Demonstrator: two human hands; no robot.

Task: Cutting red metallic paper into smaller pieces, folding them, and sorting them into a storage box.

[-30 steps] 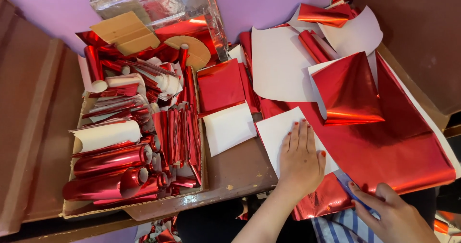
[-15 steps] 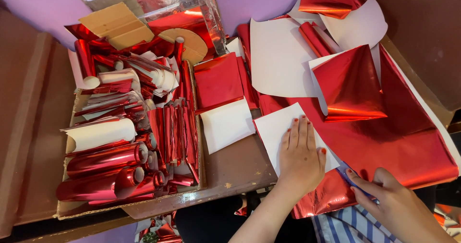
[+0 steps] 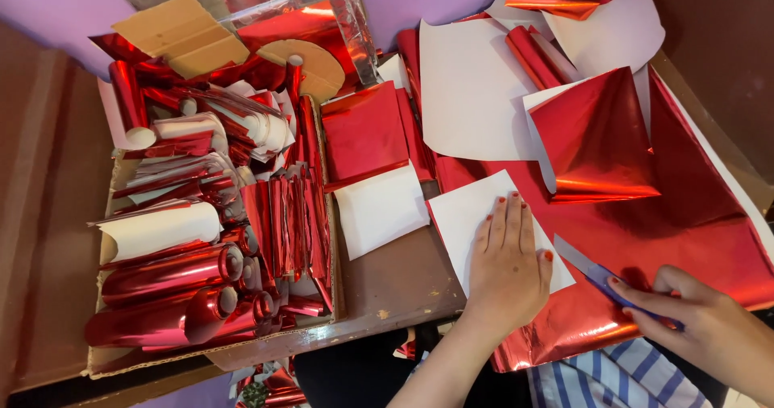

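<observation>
My left hand (image 3: pixel 508 264) lies flat, fingers together, on a white-backed square sheet (image 3: pixel 469 214) that rests on a large shiny red foil sheet (image 3: pixel 693 214). To the right, my right hand (image 3: pixel 700 321) grips a thin blue tool (image 3: pixel 592 272) whose tip lies on the red foil beside the white sheet's right edge. A folded red foil square (image 3: pixel 601 138) sits just above both hands.
A cardboard tray (image 3: pixel 334 251) at the left holds several red foil rolls (image 3: pixel 169 272) and white-backed strips. Loose white (image 3: pixel 476 85) and red (image 3: pixel 363 134) sheets cover the brown table (image 3: pixel 403 283). A clear plastic bag (image 3: pixel 339 5) lies at the back. Striped cloth (image 3: pixel 613 380) shows at the bottom.
The view has shifted slightly. My right hand moved up and left, bringing the blue tool onto the red foil near the white sheet. My left hand stays pressed flat.
</observation>
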